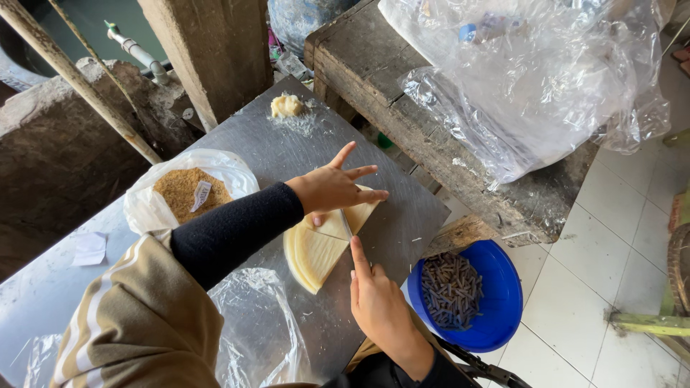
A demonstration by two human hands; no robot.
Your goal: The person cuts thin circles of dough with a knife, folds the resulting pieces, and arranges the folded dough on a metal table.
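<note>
**Pale wrapper stack under the blade**

A stack of thin, pale yellow dough sheets (316, 251) lay flat beneath the left hand (332, 188), folded to a fan shape. A knife blade (346, 224), just ahead of the right hand (379, 305), crossed it.

Crumb-filled clear bag (188, 192) — small white label (200, 195) inside

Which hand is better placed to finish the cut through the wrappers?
Probably the right hand: it holds the knife on the wrappers, forefinger along the blade. The left hand lies spread on them, pinning them.
</note>
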